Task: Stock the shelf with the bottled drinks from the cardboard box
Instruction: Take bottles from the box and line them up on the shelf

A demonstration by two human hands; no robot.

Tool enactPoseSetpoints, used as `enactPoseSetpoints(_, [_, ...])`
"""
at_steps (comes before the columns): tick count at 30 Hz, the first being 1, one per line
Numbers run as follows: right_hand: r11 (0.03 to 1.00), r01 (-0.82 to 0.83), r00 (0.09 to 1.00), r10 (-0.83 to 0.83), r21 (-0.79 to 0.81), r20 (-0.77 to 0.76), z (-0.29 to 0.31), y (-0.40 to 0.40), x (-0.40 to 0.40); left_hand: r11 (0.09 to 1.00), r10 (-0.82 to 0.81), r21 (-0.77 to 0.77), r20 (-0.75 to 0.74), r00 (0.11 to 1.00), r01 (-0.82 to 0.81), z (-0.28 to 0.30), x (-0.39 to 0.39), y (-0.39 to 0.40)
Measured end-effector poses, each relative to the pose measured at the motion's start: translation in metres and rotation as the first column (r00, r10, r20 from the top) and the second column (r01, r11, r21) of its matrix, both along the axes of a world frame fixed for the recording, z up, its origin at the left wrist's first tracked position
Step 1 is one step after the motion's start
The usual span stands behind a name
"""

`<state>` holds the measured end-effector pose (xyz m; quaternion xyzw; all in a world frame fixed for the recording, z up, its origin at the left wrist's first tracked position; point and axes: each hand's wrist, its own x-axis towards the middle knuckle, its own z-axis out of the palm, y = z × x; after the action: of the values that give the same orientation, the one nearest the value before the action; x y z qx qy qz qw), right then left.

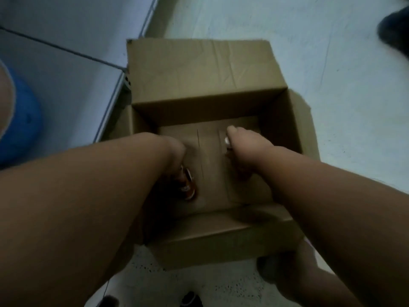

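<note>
An open cardboard box sits on the floor below me, flaps spread. Both my arms reach down into it. My left hand is closed around a bottled drink with an orange and white label, which lies low at the box's left side. My right hand is closed on a second bottle; only its white cap and a dark bit below the fingers show. The rest of the box bottom visible between my hands is bare cardboard.
A grey shelf board with a pale edge runs along the left of the box. A blue round object lies at far left. A dark shoe shows at top right, and my own shoes at the bottom.
</note>
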<state>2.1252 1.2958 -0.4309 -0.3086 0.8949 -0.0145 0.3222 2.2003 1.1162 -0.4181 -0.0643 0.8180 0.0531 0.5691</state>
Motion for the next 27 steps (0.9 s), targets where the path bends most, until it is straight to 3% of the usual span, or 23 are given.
enactPoseSetpoints(5, [0.983,0.017,0.979,-0.053,-0.181,-0.195,0.144,-0.037,-0.003,0.989,-0.122,-0.129,-0.41,0.904,0.075,0.143,-0.013,-0.01])
enactPoseSetpoints(7, [0.97,-0.074,0.936,-0.013,-0.233,-0.351,0.206,-0.063,-0.001,0.982,-0.146,-0.182,-0.515,0.845,0.058,0.209,-0.007,-0.031])
enactPoseSetpoints(11, [0.916,-0.153,0.861,-0.061,-0.371,-0.506,0.307,-0.112,0.016,0.969,-0.142,-0.244,-0.701,0.699,-0.048,0.305,0.028,-0.085])
enactPoseSetpoints(15, [0.848,-0.196,0.806,-0.147,-0.493,-0.573,0.375,-0.17,0.041,0.957,-0.061,-0.19,-0.869,0.491,-0.218,0.362,0.079,-0.146])
enactPoseSetpoints(18, [0.777,-0.248,0.799,-0.174,-0.578,-0.576,0.407,-0.219,0.064,0.948,0.021,-0.068,-0.962,0.273,-0.312,0.386,0.113,-0.187])
enactPoseSetpoints(21, [0.73,-0.27,0.83,-0.154,-0.628,-0.536,0.423,-0.272,0.079,0.91,-0.039,-0.075,-0.994,0.098,-0.408,0.397,0.13,-0.226])
enactPoseSetpoints(23, [0.706,-0.267,0.86,-0.132,-0.655,-0.493,0.427,-0.304,0.081,0.877,-0.095,-0.128,-0.991,0.093,-0.463,0.397,0.131,-0.253])
enactPoseSetpoints(27, [0.659,-0.361,0.865,-0.027,-0.66,-0.5,0.419,-0.364,0.077,0.821,-0.132,-0.207,-0.975,0.177,-0.532,0.388,0.124,-0.303])
